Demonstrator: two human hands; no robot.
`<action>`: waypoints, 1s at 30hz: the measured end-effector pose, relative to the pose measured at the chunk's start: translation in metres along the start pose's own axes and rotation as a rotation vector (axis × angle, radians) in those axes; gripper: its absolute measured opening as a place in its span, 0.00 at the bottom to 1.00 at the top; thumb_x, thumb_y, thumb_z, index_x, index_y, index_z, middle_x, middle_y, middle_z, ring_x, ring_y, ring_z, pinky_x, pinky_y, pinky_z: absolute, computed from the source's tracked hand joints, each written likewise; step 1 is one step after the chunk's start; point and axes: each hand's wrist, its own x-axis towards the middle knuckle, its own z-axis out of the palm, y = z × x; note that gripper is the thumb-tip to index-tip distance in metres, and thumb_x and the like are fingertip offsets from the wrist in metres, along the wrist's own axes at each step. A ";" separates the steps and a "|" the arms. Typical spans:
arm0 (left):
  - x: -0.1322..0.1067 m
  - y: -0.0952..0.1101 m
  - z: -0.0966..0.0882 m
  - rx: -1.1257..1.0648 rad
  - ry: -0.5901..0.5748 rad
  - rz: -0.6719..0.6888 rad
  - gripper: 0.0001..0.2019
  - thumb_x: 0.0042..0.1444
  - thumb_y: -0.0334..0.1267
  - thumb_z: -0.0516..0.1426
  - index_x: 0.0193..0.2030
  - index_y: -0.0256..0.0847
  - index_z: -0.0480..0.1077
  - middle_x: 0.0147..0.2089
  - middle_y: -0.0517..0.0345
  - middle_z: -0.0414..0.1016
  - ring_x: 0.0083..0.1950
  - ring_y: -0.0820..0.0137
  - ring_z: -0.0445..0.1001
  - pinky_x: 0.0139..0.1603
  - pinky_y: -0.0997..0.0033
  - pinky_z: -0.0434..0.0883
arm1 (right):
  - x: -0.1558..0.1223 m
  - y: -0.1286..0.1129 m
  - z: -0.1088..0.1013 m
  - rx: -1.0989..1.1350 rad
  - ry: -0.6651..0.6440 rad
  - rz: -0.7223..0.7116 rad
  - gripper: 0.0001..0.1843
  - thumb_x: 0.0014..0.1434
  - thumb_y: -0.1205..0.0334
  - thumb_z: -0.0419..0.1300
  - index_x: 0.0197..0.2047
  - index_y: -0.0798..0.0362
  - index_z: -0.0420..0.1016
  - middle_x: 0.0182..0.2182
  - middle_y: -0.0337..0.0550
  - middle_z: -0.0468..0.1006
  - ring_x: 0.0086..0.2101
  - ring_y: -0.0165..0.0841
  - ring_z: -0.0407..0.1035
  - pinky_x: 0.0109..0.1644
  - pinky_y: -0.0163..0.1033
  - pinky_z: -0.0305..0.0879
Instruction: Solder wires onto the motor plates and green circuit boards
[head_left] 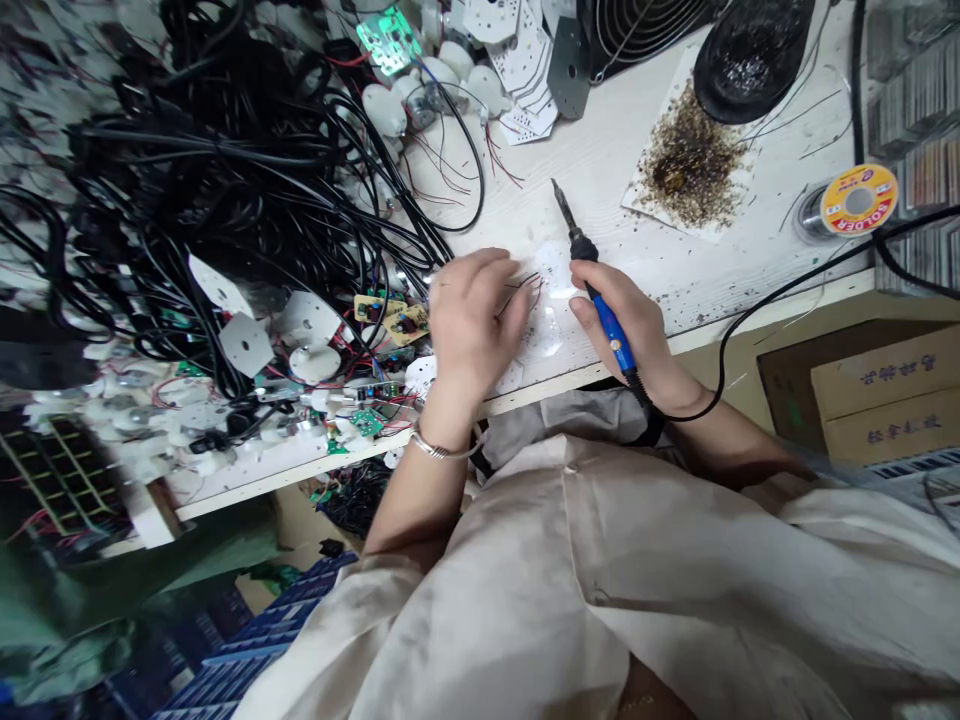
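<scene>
Clamping blue-handled soldering iron (582, 246) in right hand (636, 318), right of frame centre; likely light, stiff, hot-tipped: hold handle (613, 332) only. Curling left hand (474, 322) by thin red wires (531, 284); can't tell if pinched.

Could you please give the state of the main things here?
Soldering iron: in right hand, tip forward
Left hand: fingers curled near thin wires
Black cables: tangled in a heap
Solder spool: label facing up
Brown debris: scattered on white sheet
Fan: spinning or not, unclear
</scene>
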 end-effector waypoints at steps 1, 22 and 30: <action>-0.005 -0.004 -0.009 0.008 0.063 0.000 0.12 0.66 0.42 0.55 0.53 0.45 0.71 0.56 0.51 0.76 0.61 0.61 0.73 0.64 0.54 0.67 | 0.000 0.001 0.000 -0.013 -0.004 -0.002 0.19 0.71 0.50 0.50 0.60 0.46 0.69 0.49 0.42 0.80 0.49 0.36 0.76 0.56 0.44 0.74; -0.001 -0.007 -0.021 0.208 -0.032 0.074 0.16 0.71 0.43 0.47 0.57 0.45 0.71 0.58 0.56 0.77 0.61 0.62 0.72 0.70 0.49 0.60 | -0.005 0.004 0.004 -0.109 0.114 -0.047 0.17 0.70 0.56 0.52 0.59 0.46 0.71 0.50 0.45 0.81 0.50 0.38 0.77 0.58 0.45 0.74; -0.030 -0.008 -0.009 0.439 -0.289 0.220 0.12 0.70 0.37 0.51 0.47 0.41 0.77 0.46 0.51 0.81 0.49 0.61 0.78 0.64 0.53 0.67 | -0.019 0.001 0.008 -0.111 0.173 -0.192 0.16 0.66 0.63 0.58 0.56 0.49 0.73 0.47 0.47 0.82 0.46 0.36 0.79 0.49 0.38 0.77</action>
